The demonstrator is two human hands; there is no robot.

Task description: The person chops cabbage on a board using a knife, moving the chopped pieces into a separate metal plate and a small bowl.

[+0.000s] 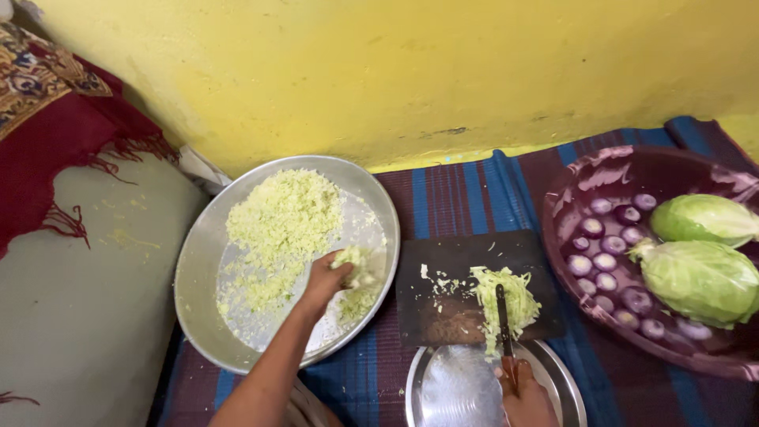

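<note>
1. Our left hand (328,278) was curled around a clump of cut cabbage (357,265) over the big tray (198,269).
2. Our right hand (526,399) was closed on the knife (504,320).
3. The knife pointed away from us, its blade on the cabbage pile (506,300) on the dark board (458,269).
4. We sat on a striped cloth (466,198) by a yellow wall (411,71).

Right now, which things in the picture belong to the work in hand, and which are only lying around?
In use:
- left hand, holding shredded cabbage over the big steel tray
- right hand, gripping the knife
- dark cutting board with cut cabbage

Lying about:
- purple basin with cabbage halves and peeled onions
- small steel plate
- red cloth
</note>
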